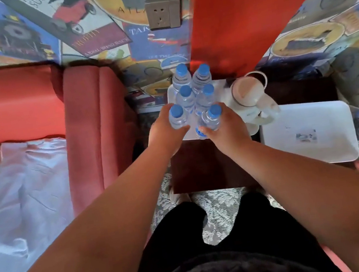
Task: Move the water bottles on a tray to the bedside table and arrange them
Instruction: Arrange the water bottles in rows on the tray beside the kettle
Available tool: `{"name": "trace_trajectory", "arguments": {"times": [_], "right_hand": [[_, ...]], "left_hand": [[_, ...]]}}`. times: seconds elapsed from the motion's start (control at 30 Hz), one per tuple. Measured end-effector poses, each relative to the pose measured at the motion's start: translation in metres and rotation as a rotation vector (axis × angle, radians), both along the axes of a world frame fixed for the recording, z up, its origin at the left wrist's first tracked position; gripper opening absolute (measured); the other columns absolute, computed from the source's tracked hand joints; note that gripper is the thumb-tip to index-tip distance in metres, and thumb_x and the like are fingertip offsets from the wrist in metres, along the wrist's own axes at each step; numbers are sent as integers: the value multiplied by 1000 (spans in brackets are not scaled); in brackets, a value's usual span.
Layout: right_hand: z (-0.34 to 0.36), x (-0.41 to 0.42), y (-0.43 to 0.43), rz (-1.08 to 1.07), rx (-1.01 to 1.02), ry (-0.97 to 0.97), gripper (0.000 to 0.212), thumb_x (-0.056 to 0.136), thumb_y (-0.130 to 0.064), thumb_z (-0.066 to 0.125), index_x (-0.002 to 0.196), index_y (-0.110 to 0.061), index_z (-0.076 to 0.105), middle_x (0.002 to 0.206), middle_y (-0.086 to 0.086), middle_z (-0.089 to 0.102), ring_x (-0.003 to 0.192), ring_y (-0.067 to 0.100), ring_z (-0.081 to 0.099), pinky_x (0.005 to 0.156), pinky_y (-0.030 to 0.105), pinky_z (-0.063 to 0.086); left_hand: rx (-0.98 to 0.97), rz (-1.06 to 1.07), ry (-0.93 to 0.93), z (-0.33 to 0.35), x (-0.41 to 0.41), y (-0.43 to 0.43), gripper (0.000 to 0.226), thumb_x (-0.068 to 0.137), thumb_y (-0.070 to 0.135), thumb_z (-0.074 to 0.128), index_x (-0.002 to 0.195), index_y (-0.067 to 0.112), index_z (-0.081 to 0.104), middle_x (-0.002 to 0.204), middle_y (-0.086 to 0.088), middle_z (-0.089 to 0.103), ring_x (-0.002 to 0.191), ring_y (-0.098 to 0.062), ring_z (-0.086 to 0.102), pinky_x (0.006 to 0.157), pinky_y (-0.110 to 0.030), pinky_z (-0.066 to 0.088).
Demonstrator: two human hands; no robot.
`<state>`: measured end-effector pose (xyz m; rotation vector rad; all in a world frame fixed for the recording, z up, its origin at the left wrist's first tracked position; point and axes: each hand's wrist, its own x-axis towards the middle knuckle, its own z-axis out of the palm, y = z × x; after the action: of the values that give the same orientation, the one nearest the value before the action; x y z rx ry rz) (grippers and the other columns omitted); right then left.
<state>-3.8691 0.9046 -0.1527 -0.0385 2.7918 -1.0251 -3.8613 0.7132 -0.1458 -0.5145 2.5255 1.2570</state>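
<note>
Several clear water bottles with blue caps stand in two rows on a white mat (170,95) on the dark bedside table (202,167). My left hand (164,133) grips the nearest left bottle (178,118). The nearest right bottle (211,119) is held by my right hand (226,128). Behind them stand the middle pair (186,98) and the back pair (182,77), upright and close together. An empty white tray (310,134) lies to the right of the table.
A white electric kettle (249,94) stands just right of the bottles, close to my right hand. A red upholstered bed frame (92,126) with white bedding (17,185) is on the left. A wall socket (162,13) sits above. My legs and patterned carpet (220,204) are below.
</note>
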Motion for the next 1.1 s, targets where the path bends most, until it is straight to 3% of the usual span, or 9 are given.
{"name": "trace_trajectory", "arguments": {"times": [0.13,0.27,0.73,0.83,0.93,1.0,1.1], "right_hand": [[-6,1,-11,-75,25,4,60,76,-32,83,127,-17,55,115,5,65,107,25,61,92,37,50],[-22,-2,-9,-69,68,-33,64,78,-31,81,133,-17,52,119,9,63,112,27,58,98,42,48],[-47,-5,-4,-82,12,-75,72,74,-31,86,133,-19,46,126,7,53,112,27,59,90,39,52],[-41,-12,-1,-61,-11,-132,84,73,-35,88,139,-17,39,134,8,49,117,27,57,93,41,52],[-25,-11,6,31,-10,-129,93,70,-49,85,142,-20,32,138,6,46,120,23,54,96,39,50],[-8,-11,11,63,-10,-54,87,75,-59,74,139,-16,35,135,6,47,118,21,52,94,34,48],[24,-28,14,-17,-33,46,64,89,-55,60,134,-13,43,130,7,51,114,22,54,90,37,49]], "left_hand": [[-4,-45,-16,-11,-6,1,55,76,36,76,121,42,44,94,8,66,85,-21,63,70,-29,43],[-28,-36,-43,-26,-8,8,51,76,42,72,119,37,46,97,5,69,89,-23,65,76,-37,54],[-143,-31,-79,-43,-12,31,60,74,49,71,123,35,39,110,4,66,96,-26,65,76,-38,52],[-149,-65,-89,-41,-14,29,68,74,49,75,128,31,37,117,1,64,100,-27,64,75,-38,50],[-141,-123,-138,-30,-17,24,82,72,51,76,139,29,36,134,1,56,115,-24,60,88,-42,52],[-139,-146,-124,-16,-18,19,84,72,59,71,143,28,38,140,3,51,121,-21,57,94,-41,51],[-126,-35,5,16,-27,12,74,79,67,59,138,26,42,135,2,58,119,-18,59,98,-43,50]]}}
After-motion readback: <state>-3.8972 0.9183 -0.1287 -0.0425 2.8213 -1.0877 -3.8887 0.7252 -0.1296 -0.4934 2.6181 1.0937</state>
